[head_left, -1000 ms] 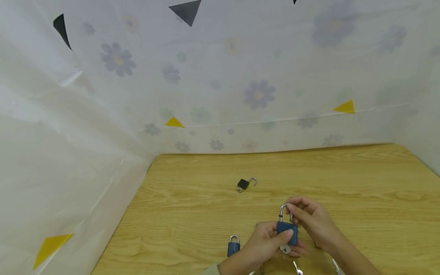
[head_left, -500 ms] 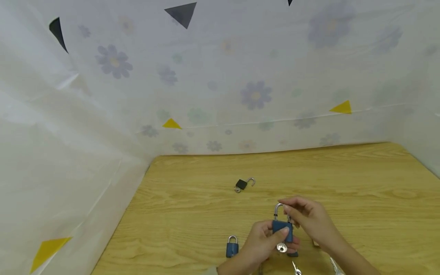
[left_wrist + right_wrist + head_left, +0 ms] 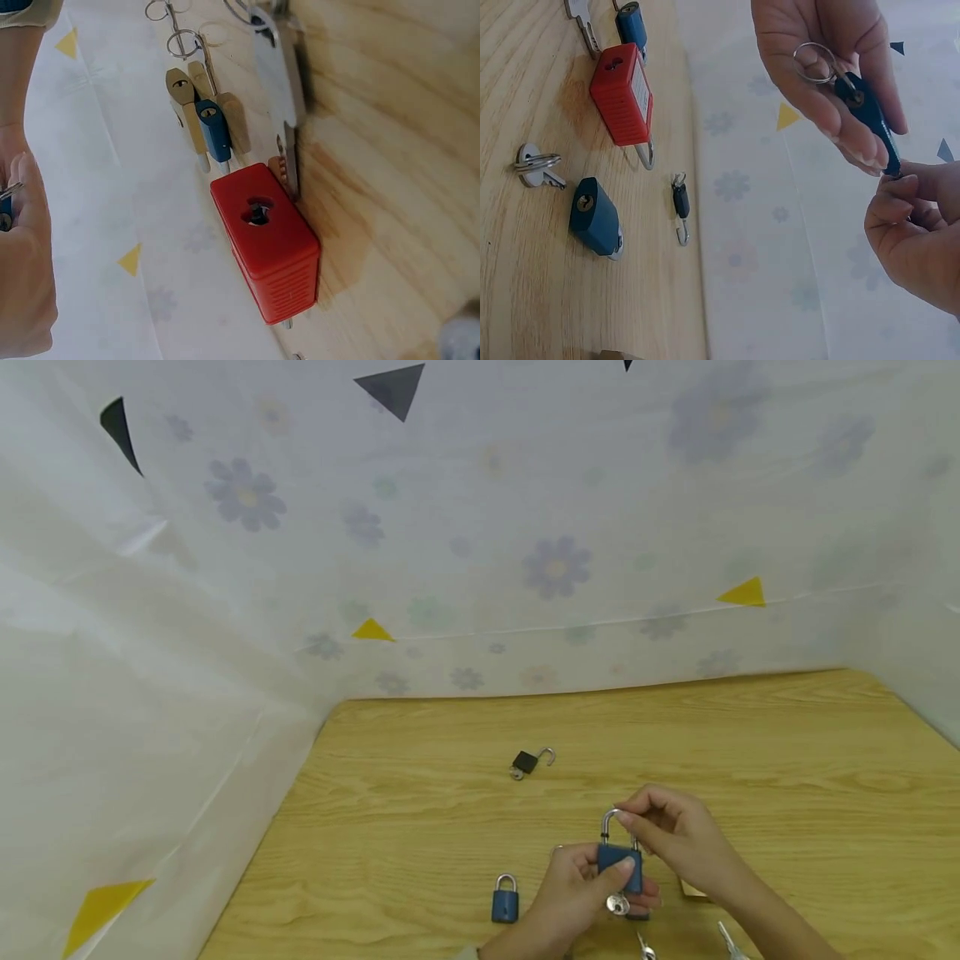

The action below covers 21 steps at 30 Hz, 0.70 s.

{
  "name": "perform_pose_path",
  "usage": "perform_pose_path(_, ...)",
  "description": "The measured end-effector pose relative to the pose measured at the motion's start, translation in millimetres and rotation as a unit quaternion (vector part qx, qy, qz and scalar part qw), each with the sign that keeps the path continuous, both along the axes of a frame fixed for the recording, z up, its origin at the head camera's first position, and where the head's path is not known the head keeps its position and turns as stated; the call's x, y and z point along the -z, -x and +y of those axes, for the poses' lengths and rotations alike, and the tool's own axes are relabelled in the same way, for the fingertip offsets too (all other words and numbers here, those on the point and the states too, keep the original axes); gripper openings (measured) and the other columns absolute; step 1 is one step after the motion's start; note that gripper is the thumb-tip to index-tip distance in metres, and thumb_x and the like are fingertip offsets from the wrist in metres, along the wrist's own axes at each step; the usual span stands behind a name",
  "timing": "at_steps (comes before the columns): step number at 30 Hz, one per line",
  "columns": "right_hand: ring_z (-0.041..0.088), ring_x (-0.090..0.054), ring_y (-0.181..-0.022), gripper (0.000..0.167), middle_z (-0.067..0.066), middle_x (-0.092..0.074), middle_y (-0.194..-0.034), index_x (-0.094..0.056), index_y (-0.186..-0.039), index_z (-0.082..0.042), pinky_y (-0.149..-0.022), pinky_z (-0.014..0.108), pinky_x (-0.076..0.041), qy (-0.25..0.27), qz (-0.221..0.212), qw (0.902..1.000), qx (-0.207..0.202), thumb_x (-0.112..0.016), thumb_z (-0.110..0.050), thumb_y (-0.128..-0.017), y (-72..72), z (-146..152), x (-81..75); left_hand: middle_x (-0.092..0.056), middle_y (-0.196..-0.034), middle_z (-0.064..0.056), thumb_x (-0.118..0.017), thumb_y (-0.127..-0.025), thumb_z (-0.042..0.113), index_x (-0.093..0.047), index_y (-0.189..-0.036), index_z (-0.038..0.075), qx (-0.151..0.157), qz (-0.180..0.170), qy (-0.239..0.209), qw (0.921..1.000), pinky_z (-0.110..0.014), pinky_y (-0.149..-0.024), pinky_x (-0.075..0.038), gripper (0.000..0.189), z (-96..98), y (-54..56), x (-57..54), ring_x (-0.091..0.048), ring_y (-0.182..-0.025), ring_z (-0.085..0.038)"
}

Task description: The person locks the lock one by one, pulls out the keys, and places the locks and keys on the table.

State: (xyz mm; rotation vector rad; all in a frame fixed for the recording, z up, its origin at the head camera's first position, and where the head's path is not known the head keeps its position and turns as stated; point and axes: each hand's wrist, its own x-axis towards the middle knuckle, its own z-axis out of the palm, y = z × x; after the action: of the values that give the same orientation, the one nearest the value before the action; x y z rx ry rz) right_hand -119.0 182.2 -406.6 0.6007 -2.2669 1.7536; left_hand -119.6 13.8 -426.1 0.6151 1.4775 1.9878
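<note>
A blue padlock [image 3: 619, 870] is held upright above the table, its silver shackle raised from the body. My left hand [image 3: 577, 889] grips the body, thumb on the front and fingers behind. The top of the shackle is pinched by thumb and fingers of my right hand [image 3: 667, 835]. From the padlock's bottom hangs a round key [image 3: 618, 904], whose ring [image 3: 814, 63] shows in the right wrist view. Fingers hide part of the shackle's right leg, so whether it sits in the body is unclear.
Around the hands are another blue padlock [image 3: 506, 903], a brass padlock [image 3: 184, 105], a red padlock [image 3: 266, 221] and loose keys [image 3: 731, 941]. Farther back lies a black padlock [image 3: 525, 762], shackle swung out. A flower-patterned sheet [image 3: 450, 568] hangs behind the wooden table [image 3: 420, 777].
Both hands and the blue padlock sit slightly farther left in the head view, which itself has shifted a little. The shackle's right leg appears closer to the body than one second ago.
</note>
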Motion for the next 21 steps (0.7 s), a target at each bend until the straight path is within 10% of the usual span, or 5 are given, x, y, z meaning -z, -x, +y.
perform_pose_path(5,0.001,-0.05,-0.059,0.012,-0.015,-0.06,-0.082,-0.057,-0.079,-0.003,-0.049,0.019,-0.044,-0.033,0.009,0.9988,0.036,-0.056,0.005,-0.088,-1.5,-3,-1.6,-0.051,-0.105,-0.047,-0.054,-0.094,0.027,-0.053,-0.109,-0.018,-0.011,0.006,0.002,0.9999,-0.03,-0.078,-0.056,0.047,0.7,-2.3,-0.3,-0.051,-0.098,-0.057)
perform_pose_path(12,0.006,-0.035,-0.045,0.012,-0.01,-0.05,-0.066,-0.055,-0.079,-0.002,-0.038,0.021,-0.033,-0.036,0.035,0.9979,0.042,-0.054,0.006,-0.089,0.4,-8,-5.1,-0.051,-0.103,-0.048,-0.054,-0.094,0.024,-0.055,-0.108,-0.016,-0.038,-0.001,0.002,0.9993,-0.028,-0.077,-0.056,0.043,1.7,-2.2,-6.4,-0.069,-0.086,-0.023)
perform_pose_path(21,0.003,-0.038,-0.047,0.012,-0.014,-0.058,-0.074,-0.054,-0.079,-0.002,-0.04,0.022,-0.036,-0.02,0.029,0.9988,0.034,-0.053,0.004,-0.09,4.5,-11,-6.7,-0.05,-0.099,-0.05,-0.053,-0.094,0.019,-0.053,-0.106,-0.02,-0.063,-0.006,-0.005,0.998,-0.026,-0.074,-0.057,0.04,6.4,0.9,-12.5,-0.047,-0.093,-0.064)
